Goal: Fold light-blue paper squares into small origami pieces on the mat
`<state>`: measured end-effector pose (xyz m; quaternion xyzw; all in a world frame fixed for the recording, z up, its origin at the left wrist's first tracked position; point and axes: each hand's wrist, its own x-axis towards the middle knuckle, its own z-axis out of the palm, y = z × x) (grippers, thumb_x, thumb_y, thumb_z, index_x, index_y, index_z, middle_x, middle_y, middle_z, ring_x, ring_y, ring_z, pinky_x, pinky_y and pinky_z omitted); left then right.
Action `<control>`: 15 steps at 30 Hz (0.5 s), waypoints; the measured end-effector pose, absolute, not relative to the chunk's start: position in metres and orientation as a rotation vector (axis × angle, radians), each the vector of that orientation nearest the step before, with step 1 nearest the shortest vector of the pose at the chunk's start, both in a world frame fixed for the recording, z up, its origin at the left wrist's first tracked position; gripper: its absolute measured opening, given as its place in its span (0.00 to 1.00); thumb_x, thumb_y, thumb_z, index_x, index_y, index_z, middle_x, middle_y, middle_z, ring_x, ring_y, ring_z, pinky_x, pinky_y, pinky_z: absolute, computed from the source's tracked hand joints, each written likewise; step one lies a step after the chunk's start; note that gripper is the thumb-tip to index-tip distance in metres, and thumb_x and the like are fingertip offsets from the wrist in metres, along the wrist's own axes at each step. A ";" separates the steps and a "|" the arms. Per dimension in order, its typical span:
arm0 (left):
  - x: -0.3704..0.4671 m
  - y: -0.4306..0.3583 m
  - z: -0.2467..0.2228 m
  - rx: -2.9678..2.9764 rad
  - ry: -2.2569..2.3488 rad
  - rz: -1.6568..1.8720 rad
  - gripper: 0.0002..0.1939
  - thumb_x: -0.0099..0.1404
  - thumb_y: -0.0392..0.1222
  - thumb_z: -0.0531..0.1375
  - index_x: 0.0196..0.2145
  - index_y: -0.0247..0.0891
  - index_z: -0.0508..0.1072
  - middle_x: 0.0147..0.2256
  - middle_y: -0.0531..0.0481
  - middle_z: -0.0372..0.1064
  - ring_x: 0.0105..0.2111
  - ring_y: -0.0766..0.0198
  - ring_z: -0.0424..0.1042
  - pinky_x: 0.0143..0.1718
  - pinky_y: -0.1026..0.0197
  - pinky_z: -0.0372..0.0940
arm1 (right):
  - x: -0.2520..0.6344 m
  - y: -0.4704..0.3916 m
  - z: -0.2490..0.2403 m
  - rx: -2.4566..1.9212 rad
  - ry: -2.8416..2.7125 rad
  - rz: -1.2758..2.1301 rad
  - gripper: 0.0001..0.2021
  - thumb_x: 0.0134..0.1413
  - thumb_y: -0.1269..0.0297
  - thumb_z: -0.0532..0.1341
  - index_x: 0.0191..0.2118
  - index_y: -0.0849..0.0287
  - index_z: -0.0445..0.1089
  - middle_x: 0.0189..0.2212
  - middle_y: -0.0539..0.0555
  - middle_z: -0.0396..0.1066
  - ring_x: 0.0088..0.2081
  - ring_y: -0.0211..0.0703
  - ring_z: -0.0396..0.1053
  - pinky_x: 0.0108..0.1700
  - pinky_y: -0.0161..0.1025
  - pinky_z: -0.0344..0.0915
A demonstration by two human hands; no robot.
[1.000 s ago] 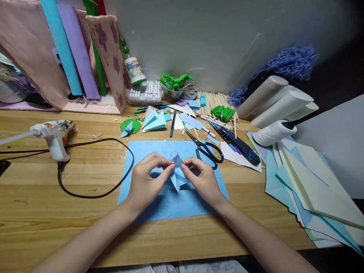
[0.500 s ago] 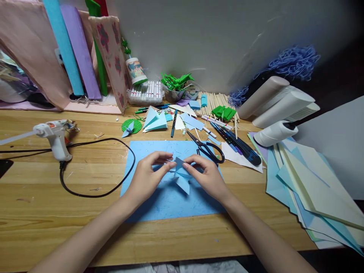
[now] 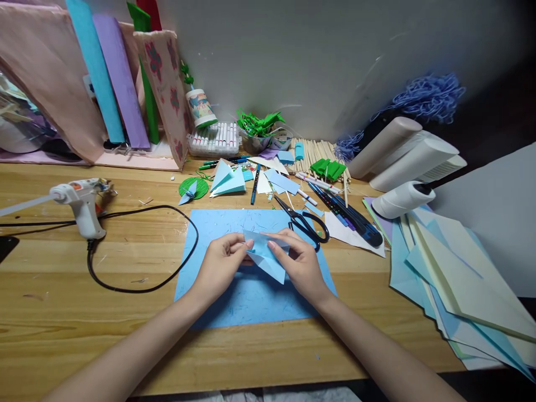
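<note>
Two hands of mine are at work on one folded blue paper point(image 3: 262, 245), which I hold in front of me, above the blue sheet point(image 3: 259, 304) on the wooden table point(image 3: 104, 346). With my left hand point(image 3: 224, 265) I pinch its left edge between the thumb and the bent fingers. With my right hand point(image 3: 301, 262) I lay the thumb flat on the face of the paper, while the fingers support it from behind; these are partly hidden, so I cannot tell how each one is placed. The paper has several creases, and one pointed corner is directed down, toward me.

Beyond my right hand, the black scissors point(image 3: 293, 213) lie across the upper right corner of the sheet. Farther to the left, a small folded blue piece point(image 3: 189, 193) rests on a green disc point(image 3: 201, 187). On my left side is the white glue gun point(image 3: 81, 209), whose black cable point(image 3: 133, 291) curves over the sheet's left edge. A pile of papers point(image 3: 464, 273) lies at my right.
</note>
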<state>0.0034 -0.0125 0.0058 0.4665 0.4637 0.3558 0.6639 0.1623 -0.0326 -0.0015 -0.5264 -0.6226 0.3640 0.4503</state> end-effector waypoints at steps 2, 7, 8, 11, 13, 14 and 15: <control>0.002 -0.012 0.006 1.103 1.106 0.820 0.14 0.56 0.49 0.57 0.24 0.34 0.68 0.21 0.54 0.61 0.22 0.69 0.63 0.27 0.66 0.62 | 0.164 -0.033 0.000 -1.268 -1.623 0.811 0.11 0.55 0.68 0.56 0.42 0.54 0.72 0.30 0.51 0.66 0.32 0.38 0.65 0.33 0.35 0.61; 0.001 -0.011 0.006 1.230 1.193 0.815 0.17 0.58 0.50 0.55 0.20 0.34 0.66 0.19 0.56 0.57 0.21 0.70 0.59 0.25 0.68 0.56 | 0.168 -0.033 -0.004 -1.127 -1.866 0.602 0.18 0.54 0.75 0.53 0.49 0.52 0.67 0.30 0.51 0.64 0.32 0.37 0.64 0.34 0.35 0.62; 0.000 -0.011 0.005 1.245 1.193 0.810 0.17 0.59 0.50 0.54 0.20 0.34 0.65 0.18 0.56 0.57 0.21 0.70 0.58 0.25 0.68 0.55 | 0.169 -0.033 -0.005 -1.101 -1.922 0.552 0.19 0.54 0.75 0.53 0.50 0.53 0.66 0.30 0.51 0.64 0.32 0.37 0.64 0.34 0.35 0.62; 0.000 -0.011 0.003 1.264 1.173 0.804 0.17 0.59 0.49 0.53 0.19 0.35 0.63 0.19 0.56 0.57 0.22 0.69 0.58 0.25 0.68 0.54 | 0.173 -0.032 -0.008 -1.059 -2.096 0.376 0.19 0.54 0.75 0.53 0.52 0.58 0.64 0.30 0.54 0.65 0.33 0.39 0.63 0.35 0.37 0.63; 0.000 -0.010 0.001 1.253 1.160 0.801 0.17 0.60 0.49 0.52 0.19 0.35 0.62 0.19 0.56 0.57 0.22 0.69 0.58 0.26 0.67 0.54 | 0.175 -0.031 -0.008 -1.047 -2.193 0.256 0.18 0.54 0.74 0.53 0.52 0.62 0.64 0.30 0.55 0.66 0.33 0.41 0.62 0.36 0.38 0.63; 0.000 -0.010 0.001 1.245 1.156 0.797 0.17 0.60 0.48 0.52 0.19 0.35 0.62 0.19 0.56 0.57 0.22 0.69 0.58 0.26 0.67 0.54 | 0.175 -0.031 -0.008 -1.039 -2.234 0.205 0.18 0.55 0.74 0.53 0.52 0.63 0.64 0.31 0.56 0.66 0.33 0.41 0.62 0.36 0.38 0.63; 0.000 -0.010 0.000 1.239 1.155 0.792 0.17 0.60 0.48 0.52 0.19 0.35 0.61 0.19 0.56 0.57 0.22 0.69 0.58 0.25 0.67 0.54 | 0.175 -0.031 -0.008 -1.030 -2.269 0.159 0.18 0.55 0.74 0.53 0.52 0.64 0.64 0.31 0.57 0.67 0.33 0.42 0.62 0.36 0.38 0.64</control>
